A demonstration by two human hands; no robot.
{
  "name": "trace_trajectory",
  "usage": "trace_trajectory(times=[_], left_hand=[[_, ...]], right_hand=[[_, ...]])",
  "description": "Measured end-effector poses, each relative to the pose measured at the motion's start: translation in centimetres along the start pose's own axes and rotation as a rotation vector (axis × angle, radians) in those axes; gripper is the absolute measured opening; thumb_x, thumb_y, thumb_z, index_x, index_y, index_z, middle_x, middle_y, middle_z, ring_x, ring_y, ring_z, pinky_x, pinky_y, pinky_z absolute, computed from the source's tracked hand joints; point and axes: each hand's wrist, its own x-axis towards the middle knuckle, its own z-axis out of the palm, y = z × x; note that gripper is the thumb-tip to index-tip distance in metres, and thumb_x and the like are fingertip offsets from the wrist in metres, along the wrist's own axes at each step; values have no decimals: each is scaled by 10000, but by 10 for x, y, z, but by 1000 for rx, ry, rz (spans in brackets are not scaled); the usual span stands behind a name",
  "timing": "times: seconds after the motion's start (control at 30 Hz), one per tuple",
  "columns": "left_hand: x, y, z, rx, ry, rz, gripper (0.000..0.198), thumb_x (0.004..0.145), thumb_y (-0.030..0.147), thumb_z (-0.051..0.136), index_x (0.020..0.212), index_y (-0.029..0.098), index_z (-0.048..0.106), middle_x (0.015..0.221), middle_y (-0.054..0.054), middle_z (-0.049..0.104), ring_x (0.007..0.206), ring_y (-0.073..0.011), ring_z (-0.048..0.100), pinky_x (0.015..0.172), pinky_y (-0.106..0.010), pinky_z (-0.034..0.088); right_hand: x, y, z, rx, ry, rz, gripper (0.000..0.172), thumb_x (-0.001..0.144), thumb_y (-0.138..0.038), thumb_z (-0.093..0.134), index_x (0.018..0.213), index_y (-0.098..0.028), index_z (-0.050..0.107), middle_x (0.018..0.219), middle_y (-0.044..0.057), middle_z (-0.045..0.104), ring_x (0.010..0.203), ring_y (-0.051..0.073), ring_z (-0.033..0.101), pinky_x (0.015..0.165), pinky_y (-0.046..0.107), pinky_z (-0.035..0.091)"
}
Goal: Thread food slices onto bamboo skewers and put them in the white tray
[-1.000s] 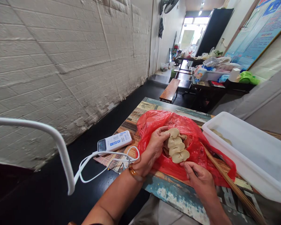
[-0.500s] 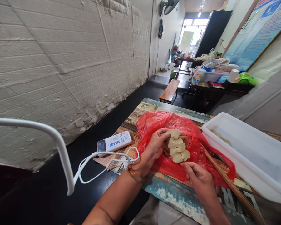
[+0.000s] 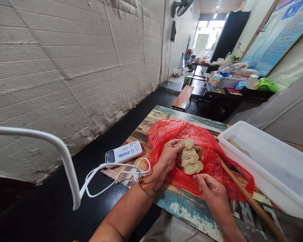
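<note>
A row of several pale, flat, round pieces [image 3: 191, 157] overlaps in a chain above an open red plastic bag [image 3: 161, 134]. My left hand [image 3: 169, 156] pinches the upper end of this row between thumb and fingers. At the row's lower end, my right hand [image 3: 212, 188] is closed in a pinch at the edge of the last piece; a thin stick tip may be between its fingers, too small to make out. More pieces lie partly hidden in the bag behind the row. Thin wooden sticks [image 3: 252, 200] rest on the table to the right.
The patterned table [image 3: 189, 215] holds a white plastic tub [image 3: 270, 174] at right, with a few pale pieces inside. At left lie a white power bank [image 3: 123, 154] and its looped cable [image 3: 98, 195]. Beyond stand a wooden bench [image 3: 183, 97] and a cluttered table [image 3: 217, 90].
The row of pale pieces has shifted slightly left at its lower end, and my right hand has moved a little left with it. My left hand keeps its pinch.
</note>
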Motion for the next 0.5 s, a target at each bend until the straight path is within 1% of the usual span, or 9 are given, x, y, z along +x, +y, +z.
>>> trace_trajectory(times=[0.17,0.37,0.5], left_hand=[[0,0,-1,34,-1,27,262,655,299,750,857,149,679,792,-30,667,639,-112,576,597,-225,420],[2,-1,-1,24,25,53,239,653,310,741,819,152,675,800,-26,662,661,-115,577,613,-226,415],[3,-4,-2,44,41,37,228,680,327,718,812,149,665,750,-20,656,625,-110,565,585,-221,404]], right_hand=[[-1,3,0,-13,-32,9,356,822,-490,530,819,-166,679,540,-34,464,493,122,445,437,206,360],[0,1,3,-12,-21,1,374,826,-498,525,795,-152,664,539,-33,449,496,120,429,450,214,350],[3,-1,5,2,-15,-11,374,832,-492,522,806,-147,662,537,-37,448,485,112,416,454,214,332]])
